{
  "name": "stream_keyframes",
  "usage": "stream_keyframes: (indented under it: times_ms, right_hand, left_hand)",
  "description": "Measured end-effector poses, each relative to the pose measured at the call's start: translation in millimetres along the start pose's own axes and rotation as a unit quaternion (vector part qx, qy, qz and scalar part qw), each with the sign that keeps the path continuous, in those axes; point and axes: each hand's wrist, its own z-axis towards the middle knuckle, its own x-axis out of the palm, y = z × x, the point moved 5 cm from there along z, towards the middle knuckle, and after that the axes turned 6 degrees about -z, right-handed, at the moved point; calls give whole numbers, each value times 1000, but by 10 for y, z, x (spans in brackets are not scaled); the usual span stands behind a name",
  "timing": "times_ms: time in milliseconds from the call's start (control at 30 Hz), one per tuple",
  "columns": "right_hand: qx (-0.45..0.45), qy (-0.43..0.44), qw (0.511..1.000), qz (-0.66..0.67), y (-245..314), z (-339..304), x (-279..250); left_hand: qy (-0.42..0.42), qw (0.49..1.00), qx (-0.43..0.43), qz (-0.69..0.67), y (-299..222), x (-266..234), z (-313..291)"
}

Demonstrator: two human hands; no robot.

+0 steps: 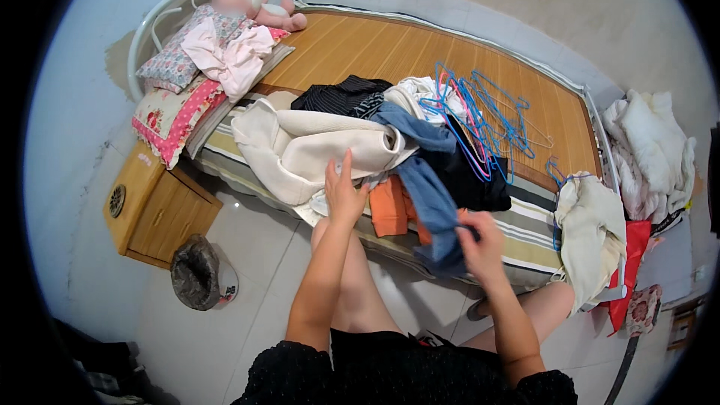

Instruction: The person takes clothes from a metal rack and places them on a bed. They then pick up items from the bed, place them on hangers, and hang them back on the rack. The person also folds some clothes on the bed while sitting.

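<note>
My left hand point(345, 193) is open, its fingers spread against the near side of a thick cream garment point(289, 151) that lies bunched on the bed. In my right hand point(484, 246), the fingers pinch the edge of a blue denim garment point(424, 184). This denim piece trails from the pile down over the bed's front edge. Between my hands, an orange garment point(388, 208) with a ribbed end pokes out, partly covered by the denim. Behind lie a black striped garment point(341, 95), a white garment point(420, 92) and a black garment point(480, 189).
Blue and pink hangers point(487, 116) lie tangled on the bamboo mat point(390, 39). A cream garment on a hanger point(589, 217) drapes over the bed's right end. Pillows point(171, 60) and a plush toy point(281, 13) are at the left. A wooden cabinet point(169, 217) and trash bin point(201, 274) stand below.
</note>
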Motion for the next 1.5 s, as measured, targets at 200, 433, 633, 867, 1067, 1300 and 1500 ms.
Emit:
stream_keyframes:
  times_ms: [200, 433, 633, 867, 1067, 1300, 1500]
  right_hand:
    - [218, -228, 947, 67, -910, -406, -1128]
    - [123, -85, 974, -170, -1069, -154, -538]
    - [-41, -117, 983, -132, -448, 639, 602]
    - [5, 65, 935, -350, -919, 1140, 800]
    - [37, -149, 988, 6, -143, 1339, -532]
    - [86, -324, 909, 249, -212, 441, -1477]
    - [302, -134, 664, 671, -1042, -538, -425]
  left_hand:
    - [-29, 999, -19, -2, -80, 120, -16]
    - [-59, 991, 122, -17, -444, 249, -99]
    - [-15, 982, 185, -12, -613, 367, -97]
    - [25, 984, 177, 2, -587, 503, -88]
    - [36, 989, 144, 31, -451, 533, -96]
    - [-34, 975, 158, -153, -472, 306, -141]
    - [451, 537, -158, -695, -1169, 672, -1049]
